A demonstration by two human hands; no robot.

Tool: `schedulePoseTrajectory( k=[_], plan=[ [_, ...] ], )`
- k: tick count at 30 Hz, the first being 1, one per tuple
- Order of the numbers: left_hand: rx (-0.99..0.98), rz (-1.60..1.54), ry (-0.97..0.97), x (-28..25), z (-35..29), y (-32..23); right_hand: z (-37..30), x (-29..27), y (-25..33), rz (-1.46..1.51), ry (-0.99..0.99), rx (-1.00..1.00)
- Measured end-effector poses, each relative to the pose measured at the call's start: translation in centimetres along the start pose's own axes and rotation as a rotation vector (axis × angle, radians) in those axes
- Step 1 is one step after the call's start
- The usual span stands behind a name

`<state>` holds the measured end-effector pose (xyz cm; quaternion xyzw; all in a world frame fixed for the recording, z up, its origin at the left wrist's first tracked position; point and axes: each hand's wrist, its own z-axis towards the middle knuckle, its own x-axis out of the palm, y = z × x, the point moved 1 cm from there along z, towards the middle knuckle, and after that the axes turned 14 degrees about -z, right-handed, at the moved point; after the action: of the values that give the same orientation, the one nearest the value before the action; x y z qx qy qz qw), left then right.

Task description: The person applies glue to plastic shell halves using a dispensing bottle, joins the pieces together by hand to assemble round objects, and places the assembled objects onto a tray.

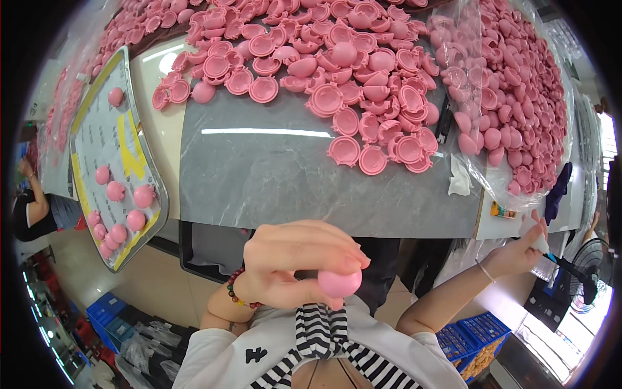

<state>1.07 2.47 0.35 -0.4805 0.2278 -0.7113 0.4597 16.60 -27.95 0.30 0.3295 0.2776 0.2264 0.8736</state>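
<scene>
Ball (340, 285): your left hand (291, 262) pinches it on your side of the slab's (311, 185) near edge. Your right hand (515, 254), off the slab's near right corner, grips a white scrap (538, 242). You have open room across the slab's near middle, between the tray (165, 194) left of it and the bag (478, 172) right; shells (262, 89) crowd its far side.

Wide fisheye view under bright, fairly even light. A white streak of glare crosses the grey table (304, 194), and highlights glint on the clear plastic bag (476, 65). White light washes out the window (608, 139) at the right rim and the patch behind the fan (588, 275); strip lights (45, 335) shine at lower left. The pink ball (340, 284) appears softly shaded, while outlines bend and lose detail toward the black border
</scene>
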Motion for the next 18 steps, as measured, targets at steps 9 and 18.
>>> schedulePoseTrajectory(
  k=[9, 18],
  plan=[
    [-0.087, 1.739, -0.709, -6.8, -2.2, -10.5, -6.3, 0.5, 7.1, 0.351, 0.529, 0.118],
    [-0.140, 1.543, -0.286, -6.7, 3.3, -4.4, -7.9, -0.1, 7.0, 0.371, 0.594, 0.057]
  ],
)
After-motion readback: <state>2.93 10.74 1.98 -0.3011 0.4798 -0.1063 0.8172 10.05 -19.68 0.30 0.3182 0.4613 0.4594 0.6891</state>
